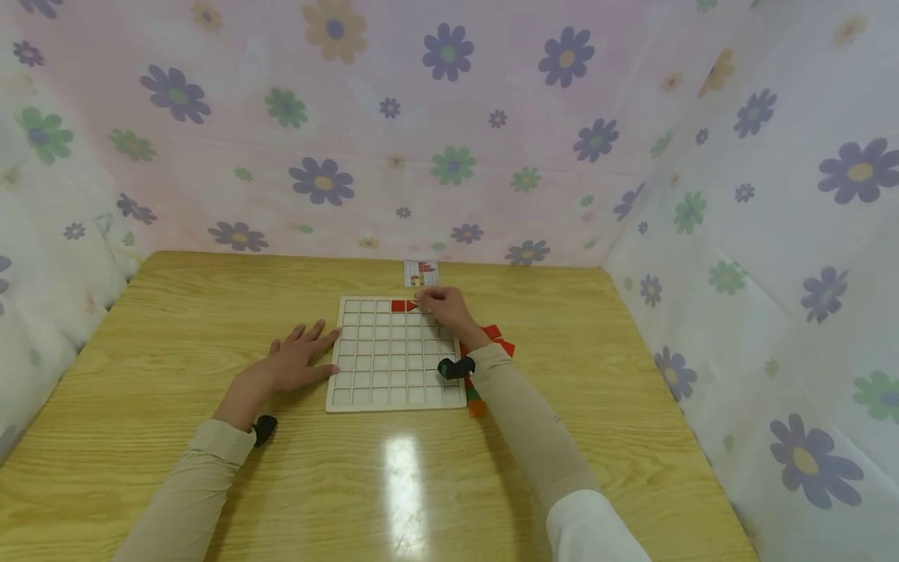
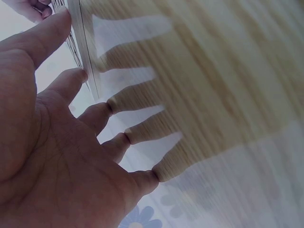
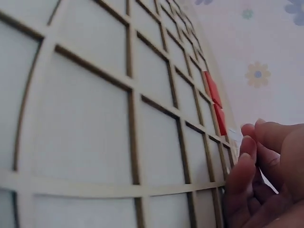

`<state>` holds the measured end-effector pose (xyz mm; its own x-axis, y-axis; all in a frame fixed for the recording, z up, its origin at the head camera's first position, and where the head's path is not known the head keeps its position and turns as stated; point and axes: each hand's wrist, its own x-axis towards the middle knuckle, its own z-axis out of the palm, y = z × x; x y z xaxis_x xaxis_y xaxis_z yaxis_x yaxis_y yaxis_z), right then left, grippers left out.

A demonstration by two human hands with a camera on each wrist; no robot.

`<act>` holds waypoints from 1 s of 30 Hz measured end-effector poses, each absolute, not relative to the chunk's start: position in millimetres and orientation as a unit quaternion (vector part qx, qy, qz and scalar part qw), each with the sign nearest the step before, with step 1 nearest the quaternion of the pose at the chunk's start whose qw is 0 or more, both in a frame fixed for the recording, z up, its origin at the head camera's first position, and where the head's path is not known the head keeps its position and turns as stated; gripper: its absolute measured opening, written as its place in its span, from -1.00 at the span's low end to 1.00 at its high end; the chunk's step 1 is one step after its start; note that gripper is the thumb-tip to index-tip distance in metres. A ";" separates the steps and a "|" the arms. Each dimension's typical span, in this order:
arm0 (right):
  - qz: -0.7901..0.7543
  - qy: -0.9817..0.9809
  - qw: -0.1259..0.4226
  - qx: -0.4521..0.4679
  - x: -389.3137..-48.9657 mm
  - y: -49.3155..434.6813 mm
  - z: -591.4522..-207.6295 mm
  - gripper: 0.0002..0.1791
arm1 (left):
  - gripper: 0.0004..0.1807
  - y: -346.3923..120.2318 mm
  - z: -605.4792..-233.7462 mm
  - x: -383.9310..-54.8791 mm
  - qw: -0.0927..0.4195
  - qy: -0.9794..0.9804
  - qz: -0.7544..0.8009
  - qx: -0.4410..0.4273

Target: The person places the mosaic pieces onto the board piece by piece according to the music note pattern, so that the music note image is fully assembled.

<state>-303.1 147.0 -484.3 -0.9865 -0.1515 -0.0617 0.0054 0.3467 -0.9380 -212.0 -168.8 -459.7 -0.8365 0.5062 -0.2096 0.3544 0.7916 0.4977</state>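
A pale square grid board [image 1: 389,340] lies on the wooden table. Two red pieces sit in its far row: a red square [image 1: 398,306] and a red triangle [image 1: 411,306] just right of it. My left hand [image 1: 298,363] is spread flat, with the thumb and a fingertip against the board's left edge. Over the far right corner my right hand [image 1: 447,308] bends its fingers, thumb tip close to the index finger [image 3: 248,130]. Its fingertips are beside the triangle; I cannot tell whether something small is between them.
A small printed card [image 1: 421,274] with a coloured pattern lies just beyond the board. Several red pieces [image 1: 502,343] lie off the board's right edge, partly behind my right wrist, with an orange piece [image 1: 477,408] nearer me. Flowered cloth [image 1: 449,164] hangs around the table.
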 end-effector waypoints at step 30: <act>-0.328 0.924 0.153 -0.124 -280.7 254.8 -443.3 -0.66 | -0.18 -170.8 -465.7 -212.7 0.166 0.927 0.243 0.231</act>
<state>-280.7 254.8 -443.3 -0.9225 -0.3292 -0.2017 -0.1283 0.7541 -0.6441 -212.7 -170.8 -465.7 -0.8378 0.5099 -0.1953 0.3487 0.7750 0.5271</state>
